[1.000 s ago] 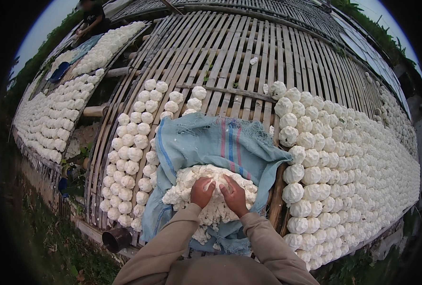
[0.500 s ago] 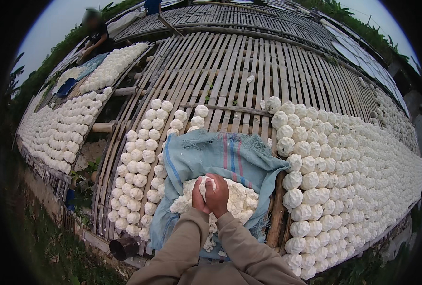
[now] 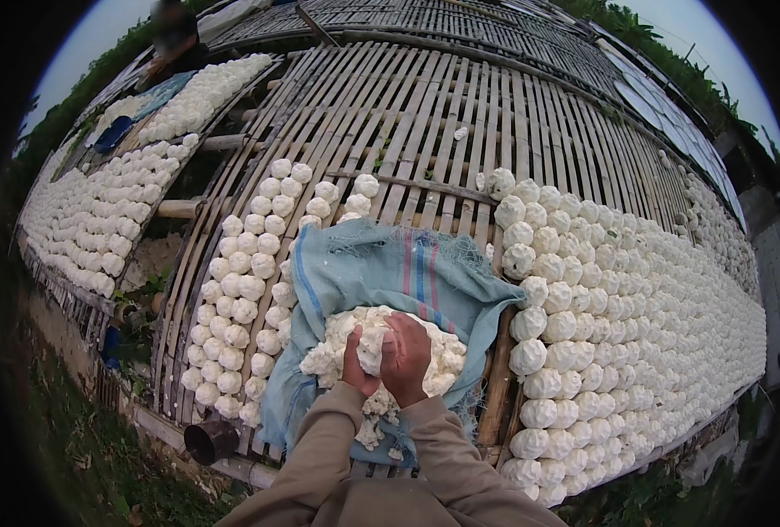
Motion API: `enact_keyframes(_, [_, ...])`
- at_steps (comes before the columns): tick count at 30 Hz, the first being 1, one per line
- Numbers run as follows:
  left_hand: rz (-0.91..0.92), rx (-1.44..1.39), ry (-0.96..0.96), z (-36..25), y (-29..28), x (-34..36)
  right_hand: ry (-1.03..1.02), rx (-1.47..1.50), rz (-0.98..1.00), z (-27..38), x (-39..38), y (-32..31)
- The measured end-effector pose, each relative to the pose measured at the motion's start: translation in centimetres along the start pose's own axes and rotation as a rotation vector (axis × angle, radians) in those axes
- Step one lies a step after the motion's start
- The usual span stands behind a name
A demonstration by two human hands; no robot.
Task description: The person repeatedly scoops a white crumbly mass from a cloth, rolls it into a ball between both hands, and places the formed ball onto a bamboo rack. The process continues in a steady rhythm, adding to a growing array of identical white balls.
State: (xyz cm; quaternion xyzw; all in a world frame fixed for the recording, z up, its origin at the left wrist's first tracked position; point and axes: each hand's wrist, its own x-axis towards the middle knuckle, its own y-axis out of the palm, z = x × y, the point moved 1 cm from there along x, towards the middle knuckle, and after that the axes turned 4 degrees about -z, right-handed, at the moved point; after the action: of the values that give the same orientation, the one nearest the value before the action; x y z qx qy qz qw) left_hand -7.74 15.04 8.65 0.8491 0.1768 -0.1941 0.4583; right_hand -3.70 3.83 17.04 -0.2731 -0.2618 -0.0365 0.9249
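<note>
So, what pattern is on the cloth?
The blue cloth has pink and darker blue stripes; best in head view.

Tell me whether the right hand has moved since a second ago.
Yes: judged against the bamboo pole beside the blue cloth, the right hand has shifted left, farther from the pole.

Brown-sleeved forearms point(image 3: 321, 450) angle inward from below, the bare left hand point(image 3: 355, 367) and right hand point(image 3: 407, 358) cupped toward each other.
</note>
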Motion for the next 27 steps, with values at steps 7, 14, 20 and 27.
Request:
enact_keyframes(7, [0.008,-0.162,-0.073,-0.4,1.3,0.1,0.008,-0.090,-0.125,-0.7,0.8,-0.7])
enact_keyframes(14, [-0.068,-0.182,-0.042,-0.6,1.7,0.7,-0.104,-0.199,-0.150,-0.3,2.2,-1.9])
enact_keyframes(20, [0.086,-0.232,-0.086,-0.1,1.2,1.0,-0.159,-0.159,0.070,-1.2,0.6,-0.6])
enact_keyframes(27, [-0.024,0.111,0.066,0.1,2.6,0.5,-0.037,0.003,0.192,-2.2,1.3,-1.4])
